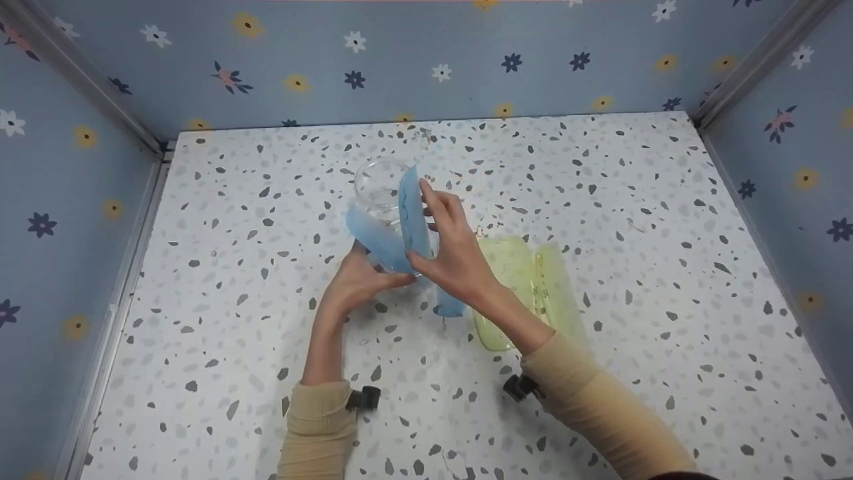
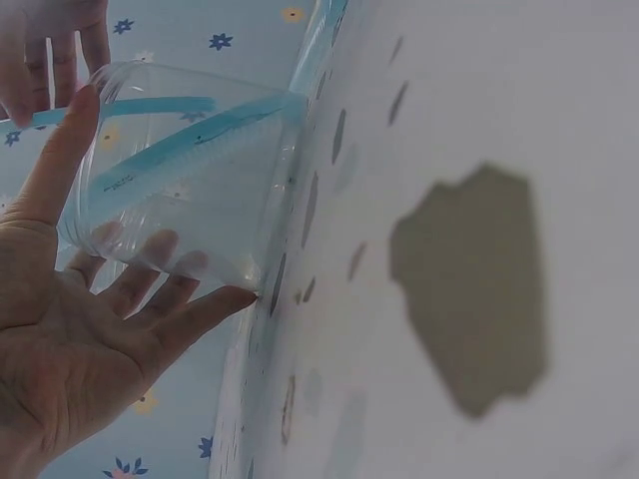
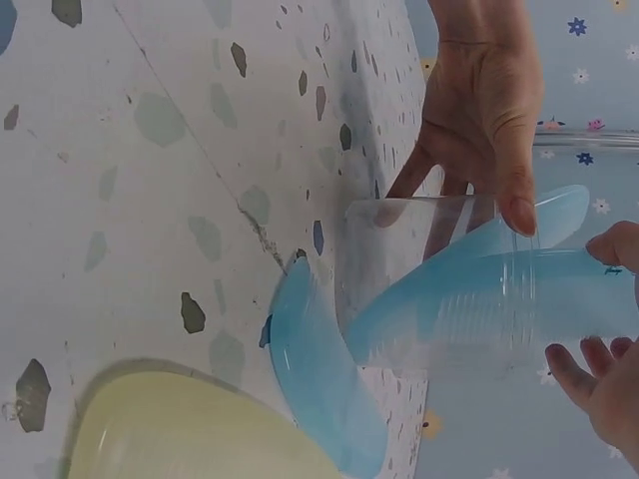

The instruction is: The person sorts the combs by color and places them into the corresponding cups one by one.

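My left hand [image 1: 353, 280] holds a clear plastic jar [image 2: 215, 225], its thumb at the rim and its fingers spread along the side. In the right wrist view the base of the jar [image 3: 384, 259] is close to the table. A long, flat blue strip [image 1: 376, 237] with a rounded end leans in the jar. My right hand [image 1: 453, 247] pinches a second blue strip [image 1: 413, 217] between thumb and fingers, and its lower end overlaps the jar. A third blue strip [image 3: 319, 369] lies on the table beside the jar.
An open yellow-green plastic case [image 1: 503, 293] lies under and beside my right forearm. Beyond my hands shows a clear round outline [image 1: 363, 170]. Flower-patterned blue panels [image 1: 426, 73] enclose the speckled white table [image 1: 633, 200] at the back and sides.
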### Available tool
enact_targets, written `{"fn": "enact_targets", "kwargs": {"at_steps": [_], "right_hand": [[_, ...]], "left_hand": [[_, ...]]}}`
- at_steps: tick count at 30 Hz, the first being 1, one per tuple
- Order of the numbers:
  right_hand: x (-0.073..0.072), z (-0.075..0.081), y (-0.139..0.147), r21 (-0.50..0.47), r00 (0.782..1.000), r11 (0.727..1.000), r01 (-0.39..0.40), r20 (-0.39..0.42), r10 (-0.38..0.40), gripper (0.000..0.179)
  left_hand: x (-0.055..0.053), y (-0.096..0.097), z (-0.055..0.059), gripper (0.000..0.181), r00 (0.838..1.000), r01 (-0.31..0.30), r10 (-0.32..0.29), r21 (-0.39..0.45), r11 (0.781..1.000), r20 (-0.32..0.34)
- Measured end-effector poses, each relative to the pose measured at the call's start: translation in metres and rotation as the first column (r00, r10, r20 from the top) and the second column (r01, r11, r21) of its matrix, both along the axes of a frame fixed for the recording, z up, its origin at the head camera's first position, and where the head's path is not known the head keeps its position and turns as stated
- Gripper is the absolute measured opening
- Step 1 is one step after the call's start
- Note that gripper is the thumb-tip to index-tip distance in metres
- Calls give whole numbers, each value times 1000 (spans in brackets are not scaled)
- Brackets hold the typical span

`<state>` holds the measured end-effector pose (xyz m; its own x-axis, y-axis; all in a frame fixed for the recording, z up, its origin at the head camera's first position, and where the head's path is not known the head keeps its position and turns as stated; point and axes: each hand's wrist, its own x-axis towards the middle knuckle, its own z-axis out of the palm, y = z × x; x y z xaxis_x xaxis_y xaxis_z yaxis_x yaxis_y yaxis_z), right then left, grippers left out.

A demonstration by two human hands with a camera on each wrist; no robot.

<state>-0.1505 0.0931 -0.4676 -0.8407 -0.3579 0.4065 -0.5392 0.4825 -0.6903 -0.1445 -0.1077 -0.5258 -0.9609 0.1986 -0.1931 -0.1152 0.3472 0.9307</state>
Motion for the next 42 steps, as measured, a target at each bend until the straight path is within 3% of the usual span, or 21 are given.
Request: {"fn": "enact_targets", "kwargs": {"at_steps": [5,13,22,32,42], "right_hand": [[1,-1,2,80,1000,997,-7,-8,8,92],[-1,-5,12,76,999,997,-19,-38,22,78],[-5,-7,25,62,995,994,88,51,-91,63],[-14,-12,38,49,949,973,227,213,-233,56],[-22,-20,48,130,876,940,315,341,-340,60]], "left_hand": [[0,0,0,119,1000,-1,1,2,1000,-20],[1,0,0,111,1000,7,-7,30,1000,-12],[2,0,2,113,1000,2,-2,26,1000,12],[2,1,3,115,1000,-7,6,10,1000,16],[2,2,4,119,999,-17,17,-10,1000,47]]}}
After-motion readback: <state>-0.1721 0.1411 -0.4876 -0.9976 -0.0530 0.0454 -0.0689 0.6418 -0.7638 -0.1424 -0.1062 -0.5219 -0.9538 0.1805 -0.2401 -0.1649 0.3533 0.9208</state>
